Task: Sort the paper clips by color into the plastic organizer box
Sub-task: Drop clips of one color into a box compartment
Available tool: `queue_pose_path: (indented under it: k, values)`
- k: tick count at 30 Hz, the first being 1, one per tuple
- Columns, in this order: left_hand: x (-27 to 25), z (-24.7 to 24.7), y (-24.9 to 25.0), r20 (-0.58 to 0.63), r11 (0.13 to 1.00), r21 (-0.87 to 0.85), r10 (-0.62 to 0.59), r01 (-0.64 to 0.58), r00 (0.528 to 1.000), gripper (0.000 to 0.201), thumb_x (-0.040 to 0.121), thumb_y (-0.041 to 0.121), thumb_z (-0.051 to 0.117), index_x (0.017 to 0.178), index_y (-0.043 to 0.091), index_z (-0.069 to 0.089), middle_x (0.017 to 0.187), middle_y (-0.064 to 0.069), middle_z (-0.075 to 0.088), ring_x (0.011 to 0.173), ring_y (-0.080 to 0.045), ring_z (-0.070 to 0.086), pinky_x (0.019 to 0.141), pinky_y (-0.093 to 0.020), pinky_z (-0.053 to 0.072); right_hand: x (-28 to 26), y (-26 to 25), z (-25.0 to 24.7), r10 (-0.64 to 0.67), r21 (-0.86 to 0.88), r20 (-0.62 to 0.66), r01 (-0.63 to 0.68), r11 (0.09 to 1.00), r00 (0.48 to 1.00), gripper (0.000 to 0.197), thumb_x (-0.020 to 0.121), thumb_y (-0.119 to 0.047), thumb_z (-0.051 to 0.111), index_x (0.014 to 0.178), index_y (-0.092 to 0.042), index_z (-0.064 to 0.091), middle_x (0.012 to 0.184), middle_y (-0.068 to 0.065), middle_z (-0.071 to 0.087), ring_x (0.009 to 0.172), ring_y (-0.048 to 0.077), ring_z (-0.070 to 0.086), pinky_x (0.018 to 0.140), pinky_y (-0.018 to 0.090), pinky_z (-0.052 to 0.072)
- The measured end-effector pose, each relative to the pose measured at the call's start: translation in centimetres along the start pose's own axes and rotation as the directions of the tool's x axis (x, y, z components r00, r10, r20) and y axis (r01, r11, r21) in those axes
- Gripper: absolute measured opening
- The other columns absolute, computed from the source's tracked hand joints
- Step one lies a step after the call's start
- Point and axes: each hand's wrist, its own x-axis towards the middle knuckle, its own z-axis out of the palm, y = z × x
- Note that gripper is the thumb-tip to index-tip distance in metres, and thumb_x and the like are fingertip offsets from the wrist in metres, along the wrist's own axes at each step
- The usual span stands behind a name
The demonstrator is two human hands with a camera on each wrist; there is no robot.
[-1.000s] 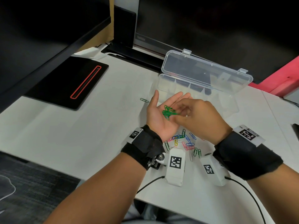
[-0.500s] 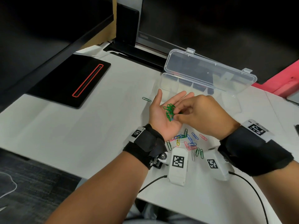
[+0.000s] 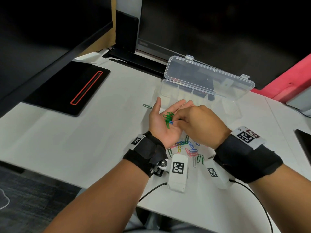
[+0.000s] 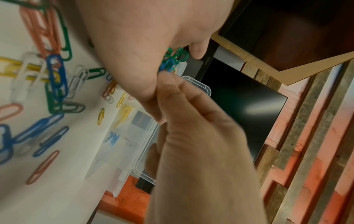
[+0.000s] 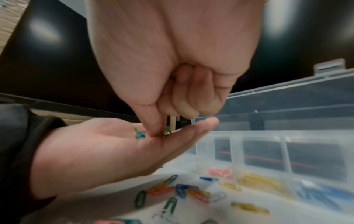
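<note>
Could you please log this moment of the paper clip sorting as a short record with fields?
left hand: palm up, flat, carrying a bunch of green clips
right hand: fingertips down in the left palm, at a blue clip among the green ones
organizer box: lid open; red, yellow and blue clips already in separate compartments
loose clips: mixed colours on the table under the wrists
stray clip: alone, left of the left hand
</note>
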Motion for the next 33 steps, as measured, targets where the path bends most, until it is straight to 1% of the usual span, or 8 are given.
queue_pose_path:
  k: [3,8,13,16,22,25,28,33]
  values:
    - [0.1,0.1,0.3,0.015,0.997,-0.059,0.04,-0.039,0.999,0.074,0.096,0.056,0.04,0.133,-0.008,0.049,0.129,-0.027,0.058,0.124,-0.036,0.055,0.097,-0.041,0.048,-0.6,1.1,0.2,0.101,0.371,-0.141,-0.042,0.928,0.985,0.007,0.086,-0.019,0.069,0.086,-0.022,0.076,0.047,-0.02,0.049,0.052,0.001,0.047,0.055,0.011,0.033]
    - [0.1,-0.2,1.2,-0.053,0.978,-0.149,0.138,-0.144,0.989,0.068,0.096,0.05,0.043,0.127,-0.01,0.053,0.127,-0.028,0.059,0.122,-0.036,0.056,0.104,-0.042,0.044,-2.2,3.1,-0.2,0.452,0.869,-0.066,-0.171,0.464,0.89,0.006,0.087,-0.015,0.07,0.083,-0.013,0.074,0.045,-0.013,0.034,0.041,0.008,0.022,0.04,0.017,0.022]
    - [-0.1,-0.2,1.7,-0.066,0.969,-0.163,0.179,-0.188,0.982,0.066,0.097,0.048,0.044,0.128,-0.01,0.053,0.127,-0.028,0.06,0.121,-0.036,0.057,0.107,-0.042,0.042,-3.2,4.0,-0.3,0.477,0.97,0.237,-0.178,-0.165,0.847,0.02,0.09,-0.016,0.047,0.07,-0.016,0.05,0.053,-0.006,0.02,0.047,0.012,0.009,0.044,0.024,0.008]
    - [-0.4,0.4,2.2,-0.065,0.963,-0.15,0.216,-0.223,0.974,0.064,0.097,0.045,0.045,0.127,-0.01,0.053,0.126,-0.028,0.06,0.12,-0.037,0.058,0.107,-0.042,0.042,-3.1,4.5,-0.5,0.442,0.922,0.277,-0.107,-0.372,0.853,0.022,0.082,-0.017,0.031,0.06,-0.019,0.033,0.054,-0.004,0.018,0.05,0.014,0.005,0.045,0.025,0.007]
    - [-0.6,0.5,4.0,-0.066,0.958,-0.128,0.248,-0.255,0.967,0.061,0.098,0.043,0.046,0.125,-0.01,0.055,0.125,-0.029,0.06,0.12,-0.038,0.058,0.109,-0.042,0.041,-1.7,4.6,-1.0,0.466,0.874,0.307,-0.052,-0.483,0.83,0.041,0.095,-0.031,0.036,0.064,-0.009,0.051,0.055,0.002,0.041,0.043,0.013,0.028,0.041,0.019,0.028]
    - [-0.8,-0.3,4.6,-0.076,0.958,-0.132,0.244,-0.253,0.967,0.06,0.097,0.043,0.046,0.125,-0.01,0.055,0.125,-0.028,0.061,0.119,-0.038,0.058,0.109,-0.043,0.041,-0.7,4.8,-0.9,0.461,0.874,0.347,-0.104,-0.474,0.817,0.048,0.098,-0.038,0.036,0.055,-0.017,0.038,0.052,-0.002,0.033,0.041,0.012,0.025,0.037,0.018,0.024]
    - [-0.6,-1.0,4.6,-0.069,0.96,-0.134,0.238,-0.245,0.969,0.06,0.097,0.043,0.047,0.126,-0.009,0.055,0.124,-0.028,0.061,0.119,-0.038,0.058,0.109,-0.042,0.041,0.6,4.5,-0.7,0.474,0.922,0.323,-0.158,-0.354,0.819,0.052,0.097,-0.042,0.04,0.05,-0.024,0.024,0.051,-0.006,0.016,0.042,0.012,0.011,0.039,0.022,0.008]
    - [0.2,-1.3,5.5,-0.074,0.958,-0.136,0.244,-0.253,0.967,0.06,0.097,0.043,0.047,0.126,-0.009,0.055,0.125,-0.027,0.061,0.12,-0.037,0.058,0.109,-0.042,0.041,4.8,2.4,-1.8,0.508,0.988,0.141,-0.087,-0.129,0.85,0.048,0.094,-0.041,0.047,0.054,-0.023,0.026,0.053,-0.005,0.016,0.043,0.012,0.012,0.038,0.021,0.012]
